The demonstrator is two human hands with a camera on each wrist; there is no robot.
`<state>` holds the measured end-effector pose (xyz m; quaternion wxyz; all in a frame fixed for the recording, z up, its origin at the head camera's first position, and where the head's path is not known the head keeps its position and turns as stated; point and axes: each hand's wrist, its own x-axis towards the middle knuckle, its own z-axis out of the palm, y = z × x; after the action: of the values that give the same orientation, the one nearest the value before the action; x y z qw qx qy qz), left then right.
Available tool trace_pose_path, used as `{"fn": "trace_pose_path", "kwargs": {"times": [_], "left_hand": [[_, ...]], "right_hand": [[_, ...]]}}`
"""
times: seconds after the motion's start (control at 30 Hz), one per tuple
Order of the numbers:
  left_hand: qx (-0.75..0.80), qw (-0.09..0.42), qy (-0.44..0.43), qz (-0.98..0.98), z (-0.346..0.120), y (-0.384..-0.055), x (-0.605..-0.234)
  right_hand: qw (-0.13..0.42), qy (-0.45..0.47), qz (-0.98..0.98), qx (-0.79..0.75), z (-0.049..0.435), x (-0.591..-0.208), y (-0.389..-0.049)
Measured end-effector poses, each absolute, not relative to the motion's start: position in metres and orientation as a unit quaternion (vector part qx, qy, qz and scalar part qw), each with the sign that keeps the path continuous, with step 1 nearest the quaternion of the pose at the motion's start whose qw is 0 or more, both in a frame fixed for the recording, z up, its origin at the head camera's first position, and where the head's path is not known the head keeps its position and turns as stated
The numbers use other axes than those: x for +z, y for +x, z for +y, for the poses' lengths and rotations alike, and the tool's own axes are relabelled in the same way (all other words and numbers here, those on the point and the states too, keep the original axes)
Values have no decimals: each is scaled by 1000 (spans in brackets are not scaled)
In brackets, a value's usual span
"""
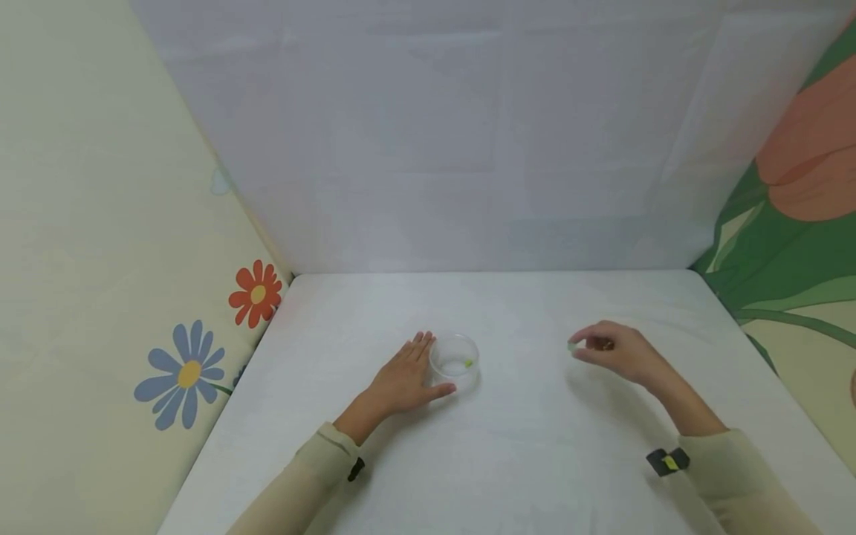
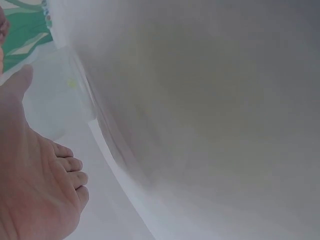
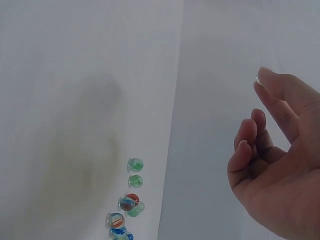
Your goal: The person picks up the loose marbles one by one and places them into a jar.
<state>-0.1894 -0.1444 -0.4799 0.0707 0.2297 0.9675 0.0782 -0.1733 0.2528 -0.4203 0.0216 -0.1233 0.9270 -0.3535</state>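
Note:
A clear round plastic tub (image 1: pixel 438 369) stands on the white table with a small yellow-green piece (image 1: pixel 469 363) inside. My left hand (image 1: pixel 403 379) lies around its left side, fingers straight, thumb spread along the near side. The left wrist view shows the tub (image 2: pixel 47 102) faintly beyond the thumb. Off to the right, my right hand (image 1: pixel 618 353) pinches a small pale green marble (image 1: pixel 571 346) between thumb and index fingertips. The other fingers of that hand (image 3: pixel 277 165) curl loosely in the right wrist view. The pinched marble is mostly hidden there.
Several glass marbles, among them a green one (image 3: pixel 135 165) and a striped one (image 3: pixel 116 220), lie in a loose line in the right wrist view. A white cloth wall (image 1: pixel 428 148) rises behind the table (image 1: pixel 508 446). Flower-patterned walls (image 1: pixel 87 297) flank both sides.

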Motion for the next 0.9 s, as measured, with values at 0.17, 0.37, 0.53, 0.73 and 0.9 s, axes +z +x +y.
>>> {"fn": "trace_pose_path", "kwargs": {"times": [0.17,0.37,0.53,0.73,0.9], "left_hand": [[78,74,230,967,-145,-189,-478],[85,70,232,966,-145,-188,-478],[82,69,233,967,-144,-189,-479],[77,67,234,967,-144,-188,-478],[81,70,233,967,-144,-187,-477]], "right_hand": [[11,-135,927,-351,242,-420,-175],[16,-138,924,-355,230,-421,-178],[14,-150,922,-356,221,-423,-181],[17,-166,915,-367,210,-423,-183],[20,-181,912,-369,201,-424,-186]]}}
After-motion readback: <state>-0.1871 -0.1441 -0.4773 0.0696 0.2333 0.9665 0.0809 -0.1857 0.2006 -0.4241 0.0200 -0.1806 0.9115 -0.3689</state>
